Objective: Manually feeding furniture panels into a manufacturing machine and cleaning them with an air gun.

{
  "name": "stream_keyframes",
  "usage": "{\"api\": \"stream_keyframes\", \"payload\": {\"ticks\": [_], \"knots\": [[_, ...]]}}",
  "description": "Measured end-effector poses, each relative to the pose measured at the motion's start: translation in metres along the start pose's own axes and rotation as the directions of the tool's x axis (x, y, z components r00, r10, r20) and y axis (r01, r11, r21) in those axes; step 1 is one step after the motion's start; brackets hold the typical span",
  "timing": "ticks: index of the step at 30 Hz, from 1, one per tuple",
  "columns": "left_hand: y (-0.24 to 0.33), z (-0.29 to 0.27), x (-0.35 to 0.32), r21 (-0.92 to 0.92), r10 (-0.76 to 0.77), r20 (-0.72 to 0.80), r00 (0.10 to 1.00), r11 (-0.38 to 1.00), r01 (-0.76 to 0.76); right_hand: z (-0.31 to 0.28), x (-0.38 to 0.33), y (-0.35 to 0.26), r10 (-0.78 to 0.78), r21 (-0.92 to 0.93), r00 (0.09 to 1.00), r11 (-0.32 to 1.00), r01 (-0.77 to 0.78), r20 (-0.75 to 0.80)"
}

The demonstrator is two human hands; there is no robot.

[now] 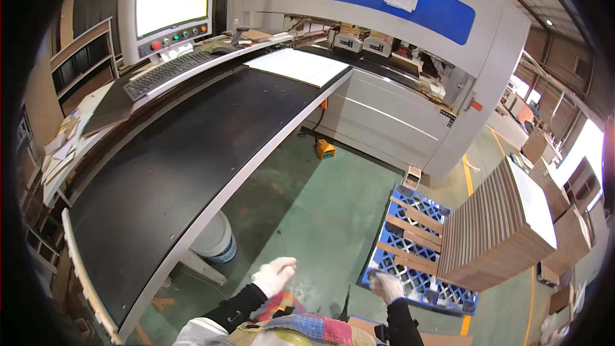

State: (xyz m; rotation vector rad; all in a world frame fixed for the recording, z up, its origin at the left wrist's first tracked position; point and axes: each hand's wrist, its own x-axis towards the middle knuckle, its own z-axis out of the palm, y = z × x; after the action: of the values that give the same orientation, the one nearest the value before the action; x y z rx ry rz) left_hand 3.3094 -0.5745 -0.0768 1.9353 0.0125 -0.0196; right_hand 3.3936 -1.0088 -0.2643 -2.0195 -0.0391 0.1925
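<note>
Blue plastic pallet, edge near white-gloved right hand, grasp unclear, white-gloved left hand released, open green floor, white bucket

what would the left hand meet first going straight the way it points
Probably the blue plastic pallet, across the green floor; depth is unclear, so the left hand might pass above it.
</note>
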Motion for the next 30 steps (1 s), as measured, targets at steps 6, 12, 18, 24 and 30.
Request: {"api": "stream_keyframes", "payload": {"ticks": [6, 12, 18, 24, 30], "knots": [[-0.03, -0.044, 0.193, -0.079, -0.086, -0.264, 0.961, 0.995, 0.067, 0.084, 0.267, -0.225, 0.337, 0.258, 0.888, 0.87, -0.42, 0.312], [-0.004, -0.071, 0.411, 0.199, 0.295, -0.438, 0.849, 0.953, -0.228, 0.112, 0.515, -0.3, 0.026, -0.304, 0.968, 0.951, 0.052, 0.249], [0.032, -0.132, 0.582, 0.376, 0.353, -0.557, 0.752, 0.914, -0.151, 0.062, 0.731, -0.389, -0.223, -0.299, 0.974, 0.928, 0.222, 0.031], [0.027, -0.162, 0.707, 0.369, 0.079, -0.706, 0.704, 0.889, 0.271, 0.061, 0.979, -0.453, -0.429, -0.407, 0.901, 0.834, 0.372, -0.057], [0.023, -0.17, 0.836, 0.378, -0.044, -0.816, 0.576, 0.713, 0.59, 0.105, 1.233, -0.48, -0.652, -0.548, 0.752, 0.594, 0.589, 0.102]]}}
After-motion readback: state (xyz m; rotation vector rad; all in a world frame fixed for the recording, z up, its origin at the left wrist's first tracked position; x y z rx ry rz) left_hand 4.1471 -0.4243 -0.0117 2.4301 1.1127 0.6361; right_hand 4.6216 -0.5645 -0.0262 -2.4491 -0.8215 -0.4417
